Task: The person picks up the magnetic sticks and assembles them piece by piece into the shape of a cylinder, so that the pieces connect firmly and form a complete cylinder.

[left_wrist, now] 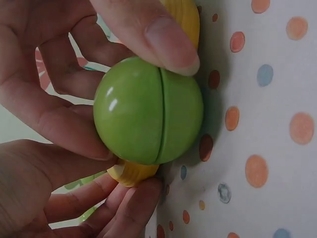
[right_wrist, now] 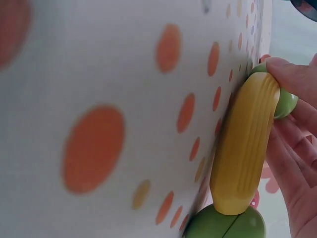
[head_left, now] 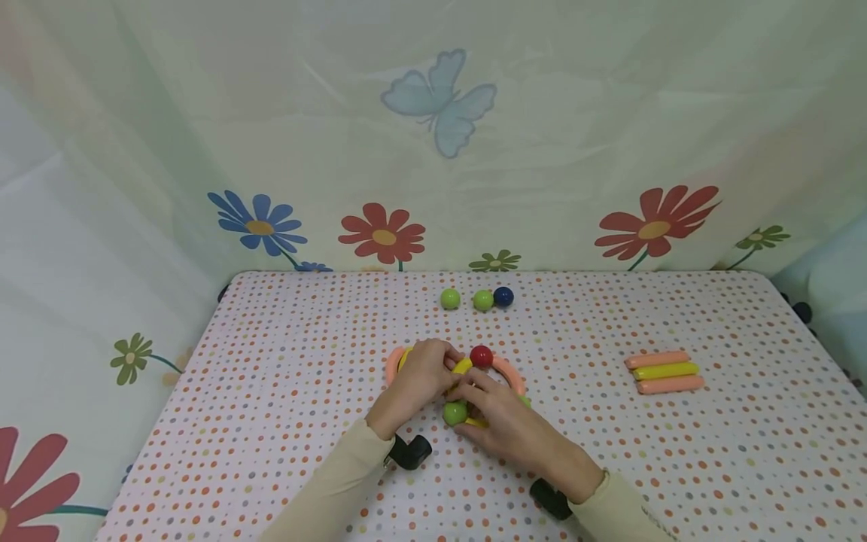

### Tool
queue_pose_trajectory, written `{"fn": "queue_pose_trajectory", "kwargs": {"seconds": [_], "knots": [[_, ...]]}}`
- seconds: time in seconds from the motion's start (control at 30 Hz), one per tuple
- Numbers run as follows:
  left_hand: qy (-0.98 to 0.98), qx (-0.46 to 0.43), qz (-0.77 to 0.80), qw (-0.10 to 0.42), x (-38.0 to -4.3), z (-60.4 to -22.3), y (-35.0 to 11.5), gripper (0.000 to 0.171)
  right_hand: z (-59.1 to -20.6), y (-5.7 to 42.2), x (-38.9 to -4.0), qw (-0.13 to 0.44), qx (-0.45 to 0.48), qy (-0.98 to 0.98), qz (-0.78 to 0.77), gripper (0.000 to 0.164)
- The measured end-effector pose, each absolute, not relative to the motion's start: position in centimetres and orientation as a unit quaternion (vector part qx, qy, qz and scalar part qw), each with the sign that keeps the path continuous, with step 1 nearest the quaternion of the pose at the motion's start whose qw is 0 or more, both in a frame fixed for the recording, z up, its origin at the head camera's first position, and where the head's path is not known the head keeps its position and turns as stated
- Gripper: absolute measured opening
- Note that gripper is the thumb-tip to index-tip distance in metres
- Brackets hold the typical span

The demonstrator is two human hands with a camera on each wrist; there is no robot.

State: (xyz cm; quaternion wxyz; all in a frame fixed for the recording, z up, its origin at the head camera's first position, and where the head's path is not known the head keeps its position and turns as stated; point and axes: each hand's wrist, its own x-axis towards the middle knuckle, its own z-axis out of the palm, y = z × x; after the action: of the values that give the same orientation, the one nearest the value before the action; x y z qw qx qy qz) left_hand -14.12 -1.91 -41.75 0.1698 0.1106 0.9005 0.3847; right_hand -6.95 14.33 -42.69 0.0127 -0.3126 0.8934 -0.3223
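Observation:
A ring of coloured rods and balls lies at the table's middle. My left hand [head_left: 421, 371] holds a glossy green ball [left_wrist: 148, 110], its thumb and fingers around it in the left wrist view. From above, its fingertips lie by a raised yellow rod [head_left: 463, 366]. My right hand [head_left: 501, 418] pinches another yellow rod [right_wrist: 245, 144] at the end against that ball. This rod's other end meets a second green ball [right_wrist: 229, 224]. A red ball [head_left: 482, 356] joins a curved salmon rod [head_left: 509, 374] on the ring's far side. Both hands hide part of the ring.
Two green balls [head_left: 450, 299] and a dark blue ball [head_left: 503, 296] sit toward the back edge. To the right lie two salmon rods [head_left: 670, 385] with a yellow rod [head_left: 666, 371] between them. Black wrist-camera mounts [head_left: 412, 452] hang under both wrists. Floral curtain [head_left: 542, 150] hangs behind.

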Motion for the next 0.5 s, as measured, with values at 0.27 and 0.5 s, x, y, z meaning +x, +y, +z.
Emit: {"fn": "queue_pose_trajectory", "kwargs": {"seconds": [0.27,0.5], "knots": [[0.905,0.121,0.372,0.169,-14.0,-41.4,-2.1,0.021,-42.5,14.7,-7.7,0.041,-0.328,0.878,-0.347,0.032],[0.902,0.135,0.371,0.176,-14.0,-41.2,-2.4,0.015,-41.9,15.4,-8.4,0.025,-0.354,0.876,-0.326,0.024]]}}
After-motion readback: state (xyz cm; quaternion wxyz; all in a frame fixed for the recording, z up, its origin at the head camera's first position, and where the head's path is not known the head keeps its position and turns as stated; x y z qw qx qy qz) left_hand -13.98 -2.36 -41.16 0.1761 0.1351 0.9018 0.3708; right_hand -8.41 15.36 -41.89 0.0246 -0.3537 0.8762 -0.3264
